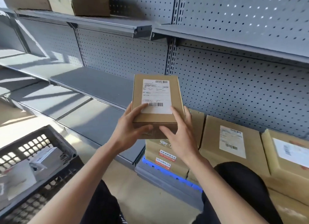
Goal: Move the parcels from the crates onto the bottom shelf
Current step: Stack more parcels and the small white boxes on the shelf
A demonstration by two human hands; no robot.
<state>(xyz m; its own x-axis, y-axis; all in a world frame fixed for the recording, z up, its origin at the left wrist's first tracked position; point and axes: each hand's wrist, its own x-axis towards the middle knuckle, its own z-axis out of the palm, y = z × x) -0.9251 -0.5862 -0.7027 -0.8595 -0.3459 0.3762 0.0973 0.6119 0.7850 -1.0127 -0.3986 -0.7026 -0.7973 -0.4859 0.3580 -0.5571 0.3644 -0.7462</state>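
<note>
A brown cardboard parcel (pixel 155 105) with a white shipping label is held in both hands, label up, above a stack of parcels. My left hand (pixel 128 131) grips its near left corner, thumb on the label. My right hand (pixel 179 133) grips its near right side, fingers curled round the edge. Under it a carton with red stickers (pixel 164 156) stands on the bottom shelf (pixel 103 126). Two more labelled cartons (pixel 234 145) (pixel 289 155) stand to the right. A dark slatted crate (pixel 41 158) at the lower left holds white parcels (pixel 45 158).
Grey metal shelving with a pegboard back (pixel 234 83) fills the view. A middle shelf (pixel 93 85) runs on the left. Cardboard boxes (pixel 75 1) sit on the top shelf. A blue strip (pixel 168 172) edges the shelf below the stack. My knees are at the bottom.
</note>
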